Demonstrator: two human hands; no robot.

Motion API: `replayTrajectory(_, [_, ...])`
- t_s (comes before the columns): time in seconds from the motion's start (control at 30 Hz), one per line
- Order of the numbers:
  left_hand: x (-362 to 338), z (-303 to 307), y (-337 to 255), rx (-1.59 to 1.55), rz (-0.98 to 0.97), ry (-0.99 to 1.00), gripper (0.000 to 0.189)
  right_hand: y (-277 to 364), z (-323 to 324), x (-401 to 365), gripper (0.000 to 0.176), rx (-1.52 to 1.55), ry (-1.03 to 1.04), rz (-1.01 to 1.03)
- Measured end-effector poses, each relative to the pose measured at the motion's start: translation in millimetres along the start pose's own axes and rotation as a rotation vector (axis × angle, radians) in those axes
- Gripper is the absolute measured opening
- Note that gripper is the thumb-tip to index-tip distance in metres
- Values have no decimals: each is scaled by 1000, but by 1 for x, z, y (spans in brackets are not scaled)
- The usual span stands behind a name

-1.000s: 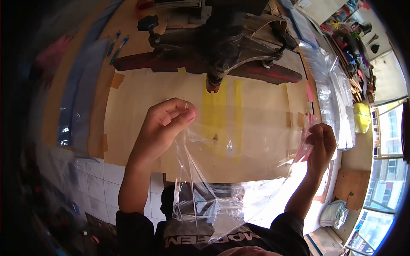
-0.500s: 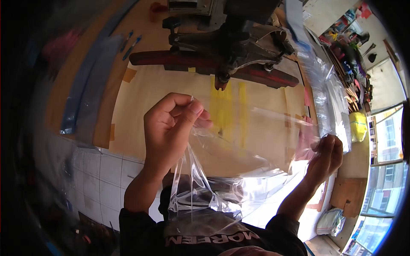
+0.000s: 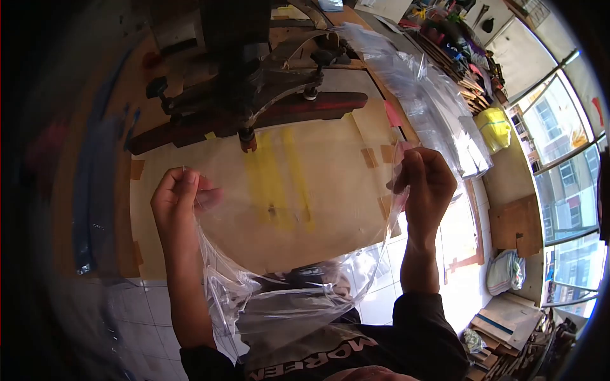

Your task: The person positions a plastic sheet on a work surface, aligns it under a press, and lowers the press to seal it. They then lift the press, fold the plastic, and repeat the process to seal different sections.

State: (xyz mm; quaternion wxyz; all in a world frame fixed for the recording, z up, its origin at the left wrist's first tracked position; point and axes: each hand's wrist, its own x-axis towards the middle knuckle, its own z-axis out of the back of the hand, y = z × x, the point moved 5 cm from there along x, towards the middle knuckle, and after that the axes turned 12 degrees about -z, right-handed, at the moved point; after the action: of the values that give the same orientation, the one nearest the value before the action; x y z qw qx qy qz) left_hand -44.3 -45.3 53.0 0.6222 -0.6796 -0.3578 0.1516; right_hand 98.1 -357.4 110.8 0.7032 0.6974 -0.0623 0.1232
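Observation:
A clear plastic sheet (image 3: 279, 301) hangs between my two hands, its lower part draping in shiny folds before my dark shirt. Thumb and fingers of my left hand (image 3: 182, 197) pinch one upper corner. My right hand (image 3: 427, 184) is closed on the opposite side of the sheet, near the right edge of the work board. Beneath and beyond the sheet lies a pale board (image 3: 330, 216) with yellow tape strips (image 3: 270, 181) and brown tape pieces. Above it stands a dark machine head (image 3: 248, 95) with a long dark red bar (image 3: 190, 130).
Stacked clear plastic (image 3: 438, 108) lies along the table's right side. A blue strip of material (image 3: 95, 190) runs along the left. Farther right are a yellow bag (image 3: 493, 129), a white sack (image 3: 505, 273), wooden boards (image 3: 508, 324) and windows.
My right hand has moved up and inward in view, and my left hand has shifted left. The sheet now spans more evenly between them. The whole view has turned towards the right.

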Motion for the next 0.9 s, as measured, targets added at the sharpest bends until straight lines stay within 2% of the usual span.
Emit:
replayTrajectory(0.27, [-1,6,5,2,-49,-15,17,5,-3,-1,11,1,88,-53])
replayTrajectory(0.47, [-4,9,4,0,-36,-67,17,5,-5,0,12,-60,70,-58])
replayTrajectory(0.73, [0,7,4,40,-94,-26,18,-7,-13,3,12,-88,43,-58])
replayTrajectory(0.8, [3,2,0,99,-64,-92,19,-13,-18,7,13,-122,32,-92])
replayTrajectory(0.9, [16,1,8,528,-95,-1,18,-32,-28,22,17,-385,30,-133])
